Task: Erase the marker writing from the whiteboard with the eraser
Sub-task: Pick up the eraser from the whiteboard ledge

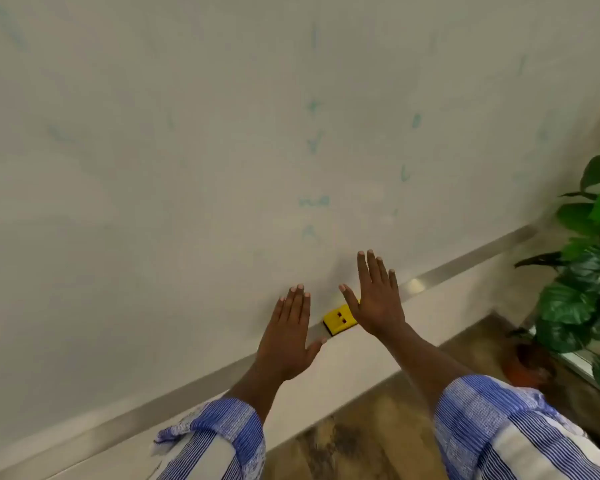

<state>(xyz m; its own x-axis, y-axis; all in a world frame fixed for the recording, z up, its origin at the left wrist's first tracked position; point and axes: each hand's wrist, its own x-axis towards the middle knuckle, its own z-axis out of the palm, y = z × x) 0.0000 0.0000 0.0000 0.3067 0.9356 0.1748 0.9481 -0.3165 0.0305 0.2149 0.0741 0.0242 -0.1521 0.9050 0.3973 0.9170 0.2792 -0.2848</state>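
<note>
Between the two hands, the yellow eraser (340, 320) sits on the whiteboard (153, 168) ledge (465, 261). Left hand (288, 336) and right hand (376, 297) are spread flat, holding nothing. Faint teal writing (313, 201) lies at twelve o'clock from the eraser.

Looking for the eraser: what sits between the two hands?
In the head view, the yellow eraser lies on the board's ledge between the left hand and right hand, partly hidden behind the right.
</note>
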